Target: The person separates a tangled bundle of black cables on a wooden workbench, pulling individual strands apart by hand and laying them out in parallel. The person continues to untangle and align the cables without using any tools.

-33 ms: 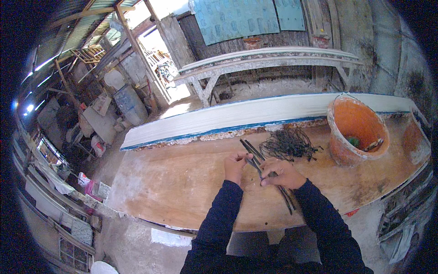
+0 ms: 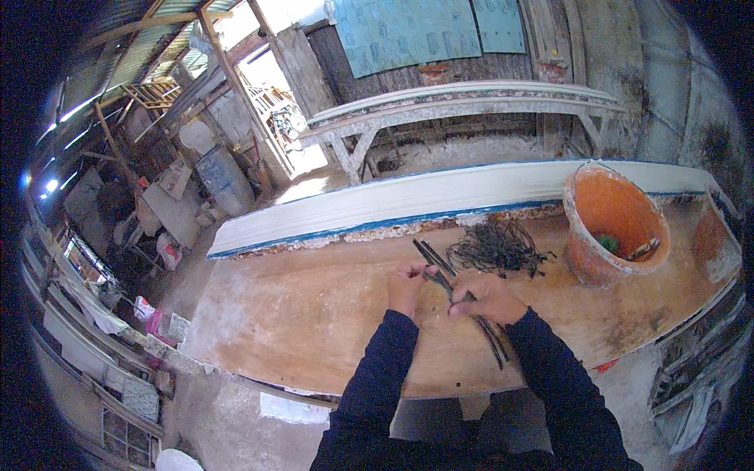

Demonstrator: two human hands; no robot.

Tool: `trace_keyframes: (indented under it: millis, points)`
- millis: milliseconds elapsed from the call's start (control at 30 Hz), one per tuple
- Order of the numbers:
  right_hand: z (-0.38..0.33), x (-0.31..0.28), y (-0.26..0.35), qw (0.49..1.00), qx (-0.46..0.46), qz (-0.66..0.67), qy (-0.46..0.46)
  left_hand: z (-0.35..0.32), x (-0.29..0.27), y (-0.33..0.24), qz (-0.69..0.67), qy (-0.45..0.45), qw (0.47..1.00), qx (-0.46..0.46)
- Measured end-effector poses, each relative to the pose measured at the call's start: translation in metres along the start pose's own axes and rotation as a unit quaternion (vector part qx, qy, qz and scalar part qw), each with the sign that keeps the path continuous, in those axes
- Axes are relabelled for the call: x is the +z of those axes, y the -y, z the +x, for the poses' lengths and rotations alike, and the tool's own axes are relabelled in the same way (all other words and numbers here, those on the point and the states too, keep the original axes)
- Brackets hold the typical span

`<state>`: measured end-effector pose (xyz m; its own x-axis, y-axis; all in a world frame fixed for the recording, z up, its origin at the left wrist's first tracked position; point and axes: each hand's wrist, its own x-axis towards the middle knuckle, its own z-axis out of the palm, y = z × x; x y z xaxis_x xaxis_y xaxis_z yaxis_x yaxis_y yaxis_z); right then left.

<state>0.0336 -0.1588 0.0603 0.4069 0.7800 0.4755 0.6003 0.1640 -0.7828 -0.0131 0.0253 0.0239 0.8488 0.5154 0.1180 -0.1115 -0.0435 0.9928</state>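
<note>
**We work at a wooden tabletop (image 2: 298, 306)**

Along its far side we see a long white board (image 2: 393, 198) with a blue edge. An orange bucket (image 2: 587, 255) stands toward the right; left of it lies a tangled dark pile (image 2: 499, 250). Our right hand (image 2: 488, 300) and left hand (image 2: 405, 287), slightly apart, both pinch a thin dark strip (image 2: 442, 286), stretched between them above loose strips (image 2: 493, 344) lying on the wood.

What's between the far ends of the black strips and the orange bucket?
In the head view, a black tangle lies between the strips and the bucket.
</note>
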Motion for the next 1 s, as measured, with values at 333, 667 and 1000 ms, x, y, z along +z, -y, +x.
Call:
trace_keyframes:
  millis: [333, 667, 1000]
  points:
    - [0.007, -0.009, -0.035, 0.960, 0.065, -0.043, -0.270, -0.005, 0.015, 0.001, 0.102, 0.245, 0.950, 0.165]
    - [0.008, -0.015, -0.052, 0.905, 0.031, -0.132, -0.404, -0.024, 0.024, -0.011, 0.077, 0.395, 0.907, 0.120]
    - [0.007, -0.016, -0.053, 0.906, 0.087, -0.155, -0.383, -0.019, 0.024, -0.010, 0.126, 0.198, 0.953, 0.193]
